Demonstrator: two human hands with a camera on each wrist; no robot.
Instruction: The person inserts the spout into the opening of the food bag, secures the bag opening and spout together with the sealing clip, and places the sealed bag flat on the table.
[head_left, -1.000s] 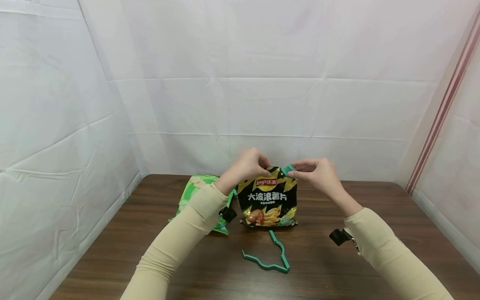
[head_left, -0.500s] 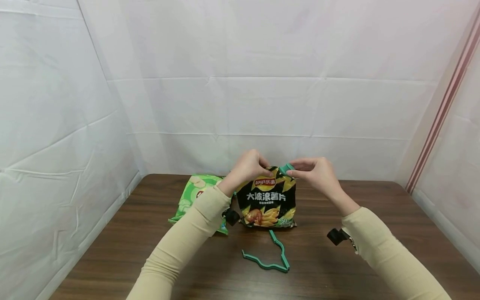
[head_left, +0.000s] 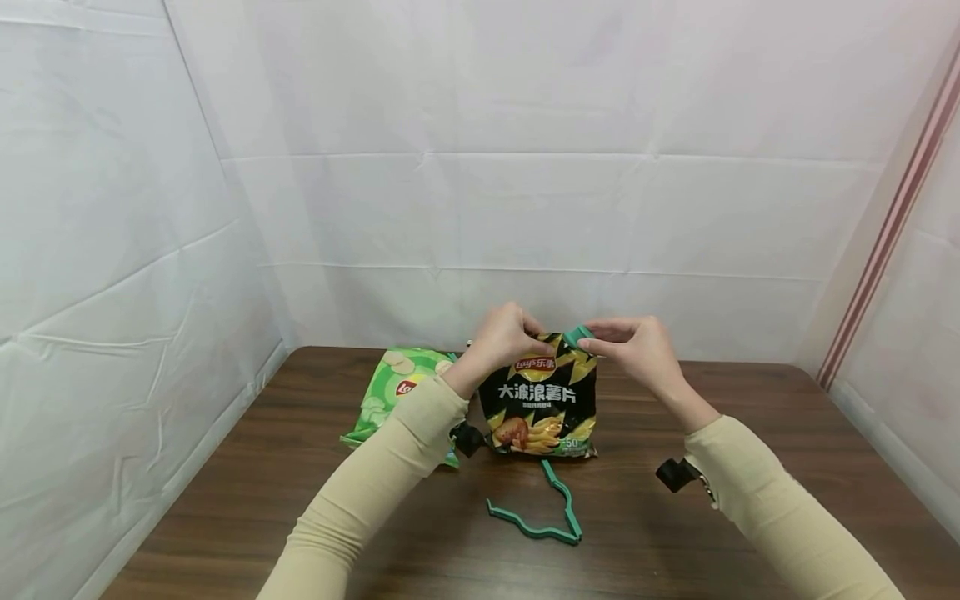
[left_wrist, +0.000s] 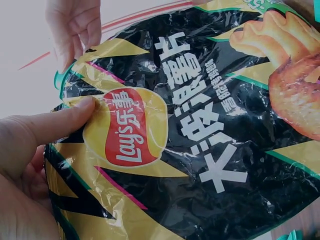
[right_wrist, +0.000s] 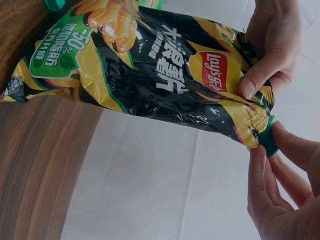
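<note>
A black and gold Lay's chip bag [head_left: 536, 408] stands upright on the table. My left hand [head_left: 504, 340] pinches its top edge near the middle, with the thumb [left_wrist: 75, 116] on the printed front beside the red logo. At the bag's top right corner, my right hand [head_left: 637, 343] grips a green bag clip [head_left: 577, 336] between thumb and fingers. In the right wrist view, this clip [right_wrist: 268, 140] sits right at the gathered corner of the bag, partly hidden by the fingertips.
An opened green V-shaped bag clip [head_left: 567, 500] lies on the brown wooden table [head_left: 712, 533] in front of the black bag. Left of it, behind my left forearm, lies a green Lay's bag [head_left: 386, 400]. White cloth [head_left: 547, 217] hangs behind the table.
My left hand has shifted slightly right along the bag's top edge. My right hand keeps the clip at the corner, its angle slightly changed. The clip on the table has stayed put.
</note>
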